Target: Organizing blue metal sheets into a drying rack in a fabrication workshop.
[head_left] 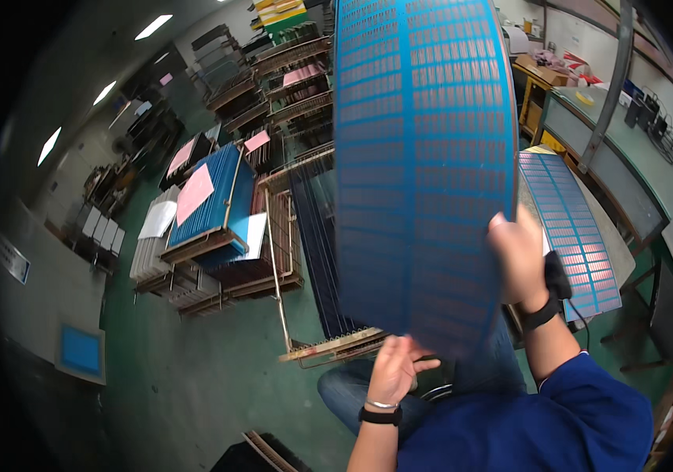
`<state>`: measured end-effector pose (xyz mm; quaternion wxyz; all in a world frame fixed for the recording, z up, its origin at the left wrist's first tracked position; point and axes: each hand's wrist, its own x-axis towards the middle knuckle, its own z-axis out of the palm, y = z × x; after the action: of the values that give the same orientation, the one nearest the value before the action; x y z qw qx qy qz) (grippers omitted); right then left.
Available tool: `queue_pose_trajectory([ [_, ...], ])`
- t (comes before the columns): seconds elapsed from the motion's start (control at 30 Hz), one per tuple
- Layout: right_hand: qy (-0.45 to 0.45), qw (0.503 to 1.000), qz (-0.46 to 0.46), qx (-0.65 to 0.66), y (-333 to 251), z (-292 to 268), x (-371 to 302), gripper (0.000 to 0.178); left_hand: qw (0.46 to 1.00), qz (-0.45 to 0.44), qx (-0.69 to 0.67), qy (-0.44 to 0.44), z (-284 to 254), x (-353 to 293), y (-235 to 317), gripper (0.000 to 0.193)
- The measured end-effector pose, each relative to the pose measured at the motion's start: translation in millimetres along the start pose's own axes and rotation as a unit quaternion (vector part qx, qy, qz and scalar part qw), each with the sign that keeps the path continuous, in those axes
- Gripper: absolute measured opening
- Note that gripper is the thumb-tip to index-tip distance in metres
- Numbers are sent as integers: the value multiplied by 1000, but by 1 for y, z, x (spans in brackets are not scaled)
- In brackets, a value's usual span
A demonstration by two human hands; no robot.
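A large blue circuit board panel [415, 173] with rows of small copper-coloured marks is held upright in front of me, and its lower part is blurred. My right hand [519, 256] grips its right edge, thumb on the near face. Below, my left hand [393, 371] has its fingertips on the panel's bottom edge, some other fingers sticking out to the side. A second, similar panel [572, 232] lies on a table at my right. Just left of the held panel stands a wire-and-wood rack [277, 259] with dark panels [320, 259] in it.
Further left, a rack of blue panels [214, 197] carries a pink sheet [195, 193]. Several stacked racks [297, 75] rise at the back. A glass-topped bench [619, 149] with a metal post [610, 86] stands at the right. A dark rack corner [254, 456] shows at the bottom.
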<state>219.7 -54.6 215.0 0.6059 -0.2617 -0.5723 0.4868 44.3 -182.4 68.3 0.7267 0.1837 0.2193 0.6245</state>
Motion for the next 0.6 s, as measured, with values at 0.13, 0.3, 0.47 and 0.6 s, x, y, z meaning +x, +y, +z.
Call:
queue_pose_trajectory([
  [0.13, -46, 994, -52, -80, -13, -18, 31, 33, 930, -47, 353, 93, -26, 6, 5, 27],
  [0.3, -73, 967, -90, -229, 5, 6, 43, 31, 847, 98, 480, 203, -50, 24, 38, 20],
  [0.47, -53, 946, -138, -288, 52, 38, 61, 28, 706, 231, 625, 241, -65, 73, 56, 16],
  [0.6, -72, 930, -109, -344, 87, 42, 79, 19, 594, 240, 726, 250, -54, 114, 55, 10],
])
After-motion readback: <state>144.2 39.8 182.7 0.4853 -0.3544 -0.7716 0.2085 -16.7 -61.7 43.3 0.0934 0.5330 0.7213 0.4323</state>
